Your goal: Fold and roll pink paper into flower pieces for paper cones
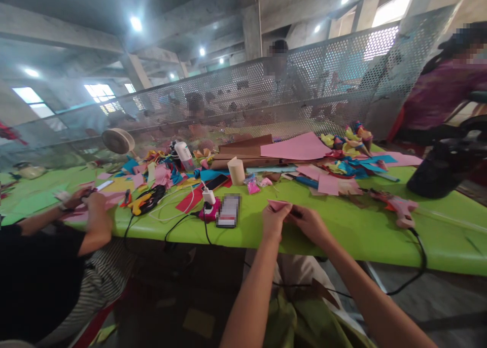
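Observation:
Over the front of the green table, my left hand (pixel 274 220) pinches a small piece of pink paper (pixel 277 204), whose folded-looking top edge rises above the fingers. My right hand (pixel 311 223) comes close to it from the right with its fingers bent together. A dark patch shows at those fingertips; whether it is a thing or shadow I cannot make out. Left of my hands lies a phone (pixel 228 211), beside a magenta power socket (pixel 209 210) with a white charger (pixel 208 196) in it. A pink glue gun (pixel 401 208) rests to the right.
The green table (pixel 365 241) carries pink sheets (pixel 294 146), a paper roll (pixel 236 171), a spray bottle (pixel 184 155) and a yellow-handled glue gun (pixel 141 204). A black container (pixel 433 168) stands right. Cables hang over the front edge. A co-worker's arms (pixel 95 218) are at left.

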`<control>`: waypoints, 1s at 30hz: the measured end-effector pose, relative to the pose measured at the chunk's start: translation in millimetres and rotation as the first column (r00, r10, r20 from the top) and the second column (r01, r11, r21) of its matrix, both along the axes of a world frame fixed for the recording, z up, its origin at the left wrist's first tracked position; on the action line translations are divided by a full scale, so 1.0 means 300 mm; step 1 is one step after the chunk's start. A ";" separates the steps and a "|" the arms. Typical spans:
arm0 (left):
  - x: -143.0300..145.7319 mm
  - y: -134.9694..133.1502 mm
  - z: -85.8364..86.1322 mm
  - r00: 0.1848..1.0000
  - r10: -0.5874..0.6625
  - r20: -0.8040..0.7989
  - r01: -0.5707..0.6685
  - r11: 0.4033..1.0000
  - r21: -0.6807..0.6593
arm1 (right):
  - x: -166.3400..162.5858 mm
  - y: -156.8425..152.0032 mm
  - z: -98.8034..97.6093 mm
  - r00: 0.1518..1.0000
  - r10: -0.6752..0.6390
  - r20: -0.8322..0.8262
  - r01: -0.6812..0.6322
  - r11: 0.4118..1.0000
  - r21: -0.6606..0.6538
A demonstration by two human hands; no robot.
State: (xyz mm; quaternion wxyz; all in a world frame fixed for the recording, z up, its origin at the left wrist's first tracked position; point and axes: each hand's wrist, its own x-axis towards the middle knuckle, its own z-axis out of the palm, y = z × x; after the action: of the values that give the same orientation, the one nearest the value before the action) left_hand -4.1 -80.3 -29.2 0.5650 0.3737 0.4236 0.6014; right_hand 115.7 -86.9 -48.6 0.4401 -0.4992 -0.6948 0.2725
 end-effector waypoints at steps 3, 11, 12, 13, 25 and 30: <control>0.001 0.000 -0.002 1.000 0.013 0.002 -0.013 1.000 -0.004 | -0.002 -0.001 0.000 1.000 0.008 -0.005 -0.008 1.000 -0.002; 0.003 -0.003 -0.001 0.999 0.009 0.047 -0.011 1.000 0.021 | 0.004 0.002 -0.002 1.000 -0.016 0.003 0.016 1.000 0.009; 0.003 -0.002 -0.001 0.998 0.015 0.060 -0.016 0.999 0.030 | 0.005 0.002 -0.001 1.000 -0.022 0.006 0.022 1.000 0.010; 0.003 -0.001 -0.001 0.997 0.023 0.074 -0.026 0.999 0.039 | 0.006 0.002 -0.001 1.000 -0.028 0.010 0.028 1.000 0.012; 0.001 -0.005 0.004 0.985 0.059 0.162 -0.069 0.996 0.061 | -0.003 -0.010 0.022 0.998 -0.042 0.036 0.042 0.999 -0.002; 0.000 0.011 -0.014 0.970 0.090 0.227 -0.112 0.990 0.083 | -0.004 -0.011 0.023 0.998 -0.054 0.033 0.054 0.999 0.008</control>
State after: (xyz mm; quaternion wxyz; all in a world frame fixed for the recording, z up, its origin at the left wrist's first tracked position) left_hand -4.0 -76.9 -33.4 0.5591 0.3085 0.3469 0.6869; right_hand 114.6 -90.2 -41.7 0.4376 -0.5207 -0.6892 0.2499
